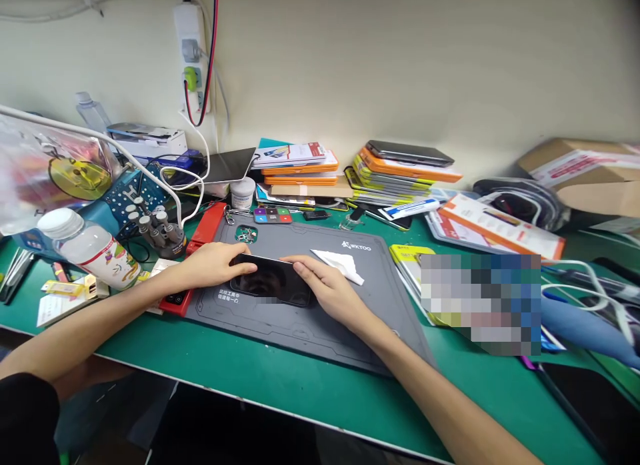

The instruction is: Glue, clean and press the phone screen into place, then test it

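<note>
A smartphone (pixel 273 282) sits between the person's left hand (pixel 220 262) and right hand (pixel 327 285), over the work mat (pixel 280 325) that lies on the workbench (pixel 225 358). On the mat, I see a tissue (pixel 343 265) just behind the right hand, and small parts (pixel 245 236) near the far left corner. Left of the mat, beyond the left forearm, stands a screwdriver holder (pixel 175 248), with a bottle (pixel 107 255) to its left. Behind the mat come a tub (pixel 243 193), then a stack of flat boxes (pixel 300 174), then a second stack (pixel 395 178) farther right, a marker (pixel 411 210) before it. A cardboard box (pixel 600 192) lies at the far right. A power strip (pixel 187 25) is on the wall (pixel 375 65), behind and left.
</note>
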### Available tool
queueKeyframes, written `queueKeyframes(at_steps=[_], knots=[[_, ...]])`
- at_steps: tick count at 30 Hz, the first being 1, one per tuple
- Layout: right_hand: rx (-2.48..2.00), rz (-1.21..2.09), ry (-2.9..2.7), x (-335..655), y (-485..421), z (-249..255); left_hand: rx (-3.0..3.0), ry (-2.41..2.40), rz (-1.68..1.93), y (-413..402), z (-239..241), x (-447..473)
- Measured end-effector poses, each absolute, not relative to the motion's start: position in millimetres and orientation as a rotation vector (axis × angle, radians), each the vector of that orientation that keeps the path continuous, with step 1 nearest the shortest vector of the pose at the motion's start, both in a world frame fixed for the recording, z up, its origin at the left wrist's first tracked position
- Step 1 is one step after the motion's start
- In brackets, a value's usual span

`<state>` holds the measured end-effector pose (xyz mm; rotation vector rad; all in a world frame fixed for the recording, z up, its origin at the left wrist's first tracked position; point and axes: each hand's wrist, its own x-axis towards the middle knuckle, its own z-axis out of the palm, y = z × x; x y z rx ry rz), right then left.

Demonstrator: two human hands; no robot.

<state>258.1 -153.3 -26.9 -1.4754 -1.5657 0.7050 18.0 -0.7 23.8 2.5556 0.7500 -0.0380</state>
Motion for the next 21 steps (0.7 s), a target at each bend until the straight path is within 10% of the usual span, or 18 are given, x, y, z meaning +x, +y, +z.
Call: queueKeyframes(at_steps=[21], knots=[[-1.551, 0.65, -1.611, 259.2, -157.1, -29.4, 2.681, 0.499, -0.165, 4.7, 20.8, 21.3]])
